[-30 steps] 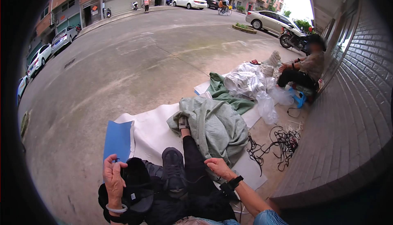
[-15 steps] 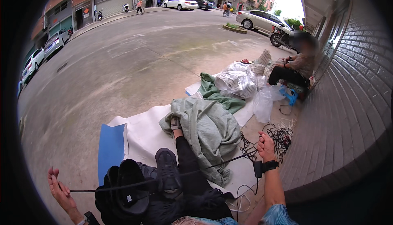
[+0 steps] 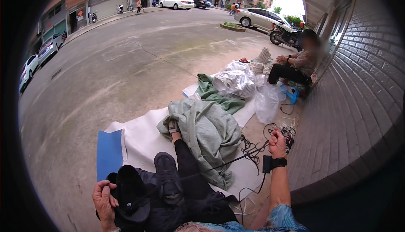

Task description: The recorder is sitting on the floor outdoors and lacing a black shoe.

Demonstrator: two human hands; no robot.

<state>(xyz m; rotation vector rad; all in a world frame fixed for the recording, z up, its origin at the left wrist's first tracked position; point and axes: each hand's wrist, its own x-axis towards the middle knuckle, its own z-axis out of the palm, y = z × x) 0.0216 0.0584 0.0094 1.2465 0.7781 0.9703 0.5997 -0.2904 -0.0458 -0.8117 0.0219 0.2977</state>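
Observation:
A black cord (image 3: pixel 228 163) slopes down and left from my right hand (image 3: pixel 277 143), whose closed fist grips it beside the brick wall. Across my dark lap the cord is hard to follow. My left hand (image 3: pixel 104 200) is curled, fingertips pinched, at the left edge of a black open shoe (image 3: pixel 134 198); its end of the cord is lost against the black. Next to that stands a dark grey shoe (image 3: pixel 168 177), toe up. Behind my right hand lies a tangled heap of black cords (image 3: pixel 290 135), and more loose cords (image 3: pixel 251 149) lie near the cloth.
A grey-green cloth (image 3: pixel 202 132) covers my outstretched foot on a white sheet (image 3: pixel 139 135) with a blue edge (image 3: pixel 110 151). Beyond are plastic bags (image 3: pixel 236 82), a blue stool (image 3: pixel 292 93) and a seated person (image 3: pixel 301 63). The brick wall (image 3: pixel 358 97) runs along my right.
My left hand has moved inward to the right, from out over the ground to the black shoe. The cord is less spread out. My right hand has shifted slightly up.

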